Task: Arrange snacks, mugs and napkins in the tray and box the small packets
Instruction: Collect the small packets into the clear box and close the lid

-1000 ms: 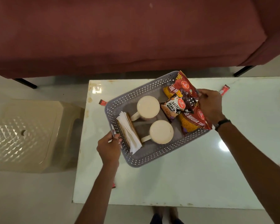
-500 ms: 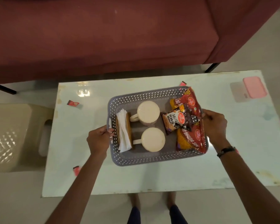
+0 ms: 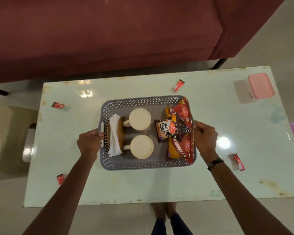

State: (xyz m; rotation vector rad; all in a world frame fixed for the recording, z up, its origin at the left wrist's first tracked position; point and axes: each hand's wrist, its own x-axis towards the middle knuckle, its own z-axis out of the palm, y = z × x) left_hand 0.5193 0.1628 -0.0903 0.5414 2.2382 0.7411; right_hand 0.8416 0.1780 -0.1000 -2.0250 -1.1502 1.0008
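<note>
Hands are holding the grey tray (image 3: 143, 165) by its two short ends on the white desk (image 3: 159, 184). We are closing our left hand (image 3: 89, 143) around the left handle, and our right hand (image 3: 205, 139) is gripping the right rim. Two mugs (image 3: 139, 121), napkins (image 3: 115, 135) and snack bags (image 3: 180, 143) are sitting inside it. Small red packets (image 3: 178, 85) are lying around the tray, and the pink box (image 3: 260, 85) is waiting far right.
</note>
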